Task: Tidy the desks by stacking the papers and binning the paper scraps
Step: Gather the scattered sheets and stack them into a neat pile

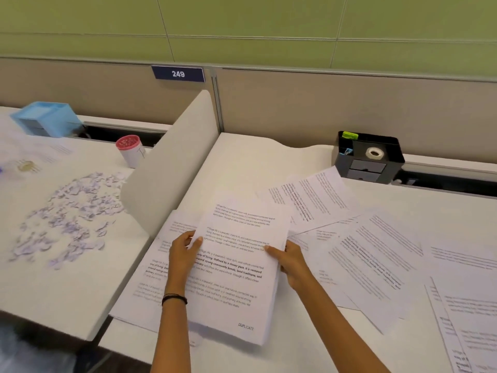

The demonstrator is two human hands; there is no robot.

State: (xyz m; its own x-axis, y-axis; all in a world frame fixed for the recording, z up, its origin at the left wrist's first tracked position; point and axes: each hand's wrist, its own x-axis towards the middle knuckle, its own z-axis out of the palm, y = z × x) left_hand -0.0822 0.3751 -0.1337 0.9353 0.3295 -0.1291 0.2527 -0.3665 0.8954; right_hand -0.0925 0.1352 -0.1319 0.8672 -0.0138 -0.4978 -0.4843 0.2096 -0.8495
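On the right bench (269, 162), gripping a part-built stack of papers (236, 265) by its side edges, fingers of left hand (184, 254) and right hand (289, 261) curled round it. Stacking seemingly under half done: loose sheets (376, 251) scattered beside it. Paper scraps (70, 211) strewn on the left bench (40, 286), unbinned.

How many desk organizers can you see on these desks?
2: a blue organizer at the back of the left desk, and a black organizer at the back of the right desk. More could sit beyond the frame's edges.
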